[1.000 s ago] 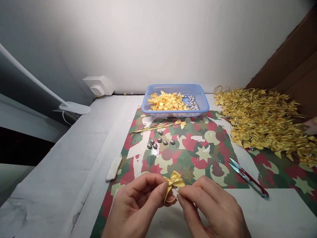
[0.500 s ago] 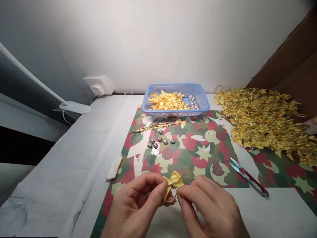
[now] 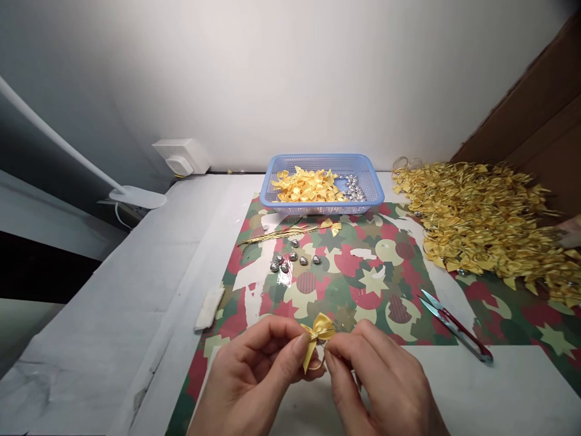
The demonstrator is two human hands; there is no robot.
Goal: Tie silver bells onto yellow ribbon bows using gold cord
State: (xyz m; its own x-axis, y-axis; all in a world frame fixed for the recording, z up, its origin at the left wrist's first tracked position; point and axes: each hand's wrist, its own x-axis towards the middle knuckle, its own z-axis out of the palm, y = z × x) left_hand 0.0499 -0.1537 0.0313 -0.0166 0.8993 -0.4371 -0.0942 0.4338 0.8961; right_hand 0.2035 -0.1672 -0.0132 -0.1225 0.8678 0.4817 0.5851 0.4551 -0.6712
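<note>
My left hand (image 3: 267, 369) is closed, pinching a yellow satin ribbon bow (image 3: 321, 327) between thumb and forefinger near the front of the table. Thin gold cord (image 3: 316, 366) crosses the bow's middle and curves in a loop beneath it. The thumb and forefinger of my right hand (image 3: 376, 369) close on the cord just right of the bow. Part of the bow and the cord's end are hidden by my fingers. Beyond the hands lie several silver jingle bells (image 3: 303, 260), a bundle of gold cords (image 3: 281, 234) and one loose yellow bow (image 3: 332, 227).
A blue plastic basket (image 3: 321, 209) holds yellow bows and silver bells. Red-handled thread snips (image 3: 456, 327) lie at right, before a large pile of corded bows (image 3: 481, 218). A folded white pad (image 3: 209, 309) sits left. Another person's hand (image 3: 569, 233) is at the right edge.
The bow has tilted slightly between my fingers, and the cord loop has shifted a little to the right. Both hands keep their grip in nearly the same place.
</note>
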